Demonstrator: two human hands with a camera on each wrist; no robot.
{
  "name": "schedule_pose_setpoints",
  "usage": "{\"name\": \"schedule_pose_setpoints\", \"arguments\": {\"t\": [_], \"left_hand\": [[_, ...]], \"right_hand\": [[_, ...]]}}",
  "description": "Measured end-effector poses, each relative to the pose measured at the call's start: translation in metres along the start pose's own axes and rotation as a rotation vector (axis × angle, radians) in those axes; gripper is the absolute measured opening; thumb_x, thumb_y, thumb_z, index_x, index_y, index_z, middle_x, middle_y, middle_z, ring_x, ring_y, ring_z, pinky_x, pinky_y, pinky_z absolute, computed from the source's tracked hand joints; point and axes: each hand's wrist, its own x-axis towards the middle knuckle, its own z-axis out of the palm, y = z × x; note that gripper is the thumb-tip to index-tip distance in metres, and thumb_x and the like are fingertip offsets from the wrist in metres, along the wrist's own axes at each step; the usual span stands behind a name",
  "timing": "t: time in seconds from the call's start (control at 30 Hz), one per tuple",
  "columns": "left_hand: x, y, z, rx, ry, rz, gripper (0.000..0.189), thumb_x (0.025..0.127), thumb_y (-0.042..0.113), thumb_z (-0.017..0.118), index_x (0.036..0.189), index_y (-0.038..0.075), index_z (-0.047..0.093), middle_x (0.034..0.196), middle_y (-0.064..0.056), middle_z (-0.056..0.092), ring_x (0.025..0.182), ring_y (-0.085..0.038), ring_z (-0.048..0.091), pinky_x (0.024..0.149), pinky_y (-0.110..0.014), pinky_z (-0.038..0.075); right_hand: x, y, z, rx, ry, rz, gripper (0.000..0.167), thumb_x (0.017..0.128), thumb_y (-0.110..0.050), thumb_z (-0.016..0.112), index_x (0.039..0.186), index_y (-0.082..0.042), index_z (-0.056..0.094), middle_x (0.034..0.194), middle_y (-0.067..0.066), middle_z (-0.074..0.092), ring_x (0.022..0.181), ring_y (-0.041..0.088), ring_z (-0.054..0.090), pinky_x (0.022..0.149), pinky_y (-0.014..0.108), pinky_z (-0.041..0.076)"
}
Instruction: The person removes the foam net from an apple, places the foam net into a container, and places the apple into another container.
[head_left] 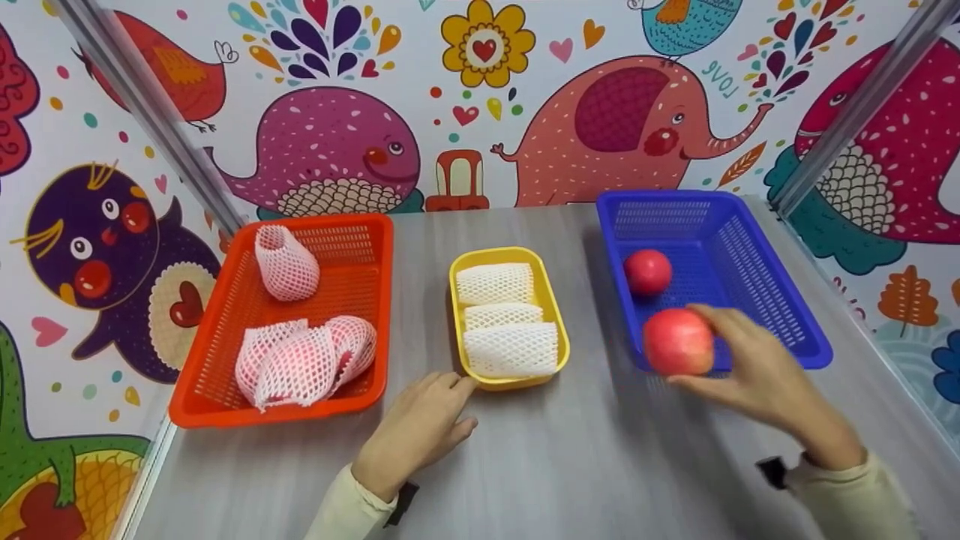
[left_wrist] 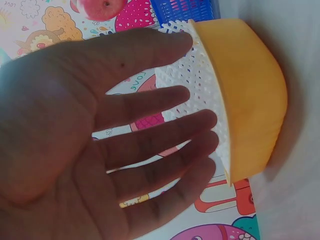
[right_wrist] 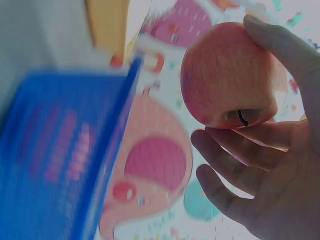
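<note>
My right hand [head_left: 757, 367] holds a red apple [head_left: 679, 343] over the near edge of a blue plastic basket [head_left: 780, 289]. In the right wrist view the thumb lies on one side of the fruit and fingers on the other, and the dark stem shows. Another apple [head_left: 648, 272] lies inside the blue basket. My left hand [head_left: 420, 420] is at the near left corner of a small yellow basket [head_left: 517, 384], its fingers extended and spread in the left wrist view. White foam net sleeves [head_left: 511, 349] lie stacked crosswise in that yellow basket.
At the left stands a red-orange basket [head_left: 386, 300] with several apples in foam nets; one netted apple [head_left: 289, 262] sits apart at its back left. Printed cartoon panels [head_left: 465, 90] rise behind and at both sides of the grey table [head_left: 540, 465].
</note>
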Motion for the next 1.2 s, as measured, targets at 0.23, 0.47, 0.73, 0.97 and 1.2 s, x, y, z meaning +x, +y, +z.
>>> {"name": "schedule_pose_setpoints", "arguments": {"t": [0.23,0.47,0.73,0.97,1.2], "left_hand": [[-0.004,-0.002,0.003,-0.024,0.018,-0.01,0.033,0.082,0.025,0.082,0.108,0.01,0.069,0.092,-0.002,0.066,0.083,-0.021,0.062,0.07,-0.037,0.053],[-0.007,-0.003,0.005,-0.039,-0.004,-0.029,0.033,0.082,0.026,0.082,0.108,0.01,0.069,0.091,-0.002,0.066,0.081,-0.021,0.062,0.069,-0.036,0.053],[-0.004,-0.001,0.004,-0.058,-0.025,-0.03,0.033,0.084,0.026,0.081,0.108,0.009,0.068,0.089,-0.002,0.065,0.08,-0.021,0.061,0.069,-0.036,0.053],[-0.006,-0.002,0.004,-0.05,-0.008,-0.019,0.033,0.083,0.025,0.081,0.109,0.009,0.069,0.093,-0.003,0.067,0.083,-0.022,0.064,0.072,-0.038,0.054],[-0.007,-0.003,0.005,-0.047,-0.003,-0.026,0.031,0.082,0.025,0.081,0.106,0.01,0.068,0.09,-0.002,0.066,0.082,-0.022,0.064,0.069,-0.037,0.053]], "right_hand": [[0.015,0.059,-0.035,-0.119,-0.214,0.251,0.099,0.075,-0.062,0.079,0.14,0.004,0.046,0.117,0.024,0.054,0.099,0.04,0.055,0.075,0.064,0.051],[0.037,0.111,-0.024,-0.328,-0.458,0.243,0.084,0.075,-0.055,0.081,0.125,0.007,0.053,0.101,0.023,0.056,0.083,0.037,0.057,0.069,0.056,0.05],[0.046,0.125,0.0,-0.444,-0.565,0.224,0.057,0.078,-0.034,0.079,0.107,0.011,0.059,0.09,0.027,0.058,0.08,0.047,0.057,0.068,0.067,0.047],[0.047,0.122,0.012,-0.453,-0.601,0.277,0.058,0.081,-0.035,0.074,0.11,0.014,0.059,0.089,0.029,0.055,0.081,0.049,0.056,0.072,0.07,0.046],[0.048,0.112,0.012,-0.434,-0.581,0.261,0.064,0.08,-0.041,0.076,0.111,0.012,0.06,0.091,0.029,0.056,0.085,0.05,0.055,0.074,0.069,0.046]]}}
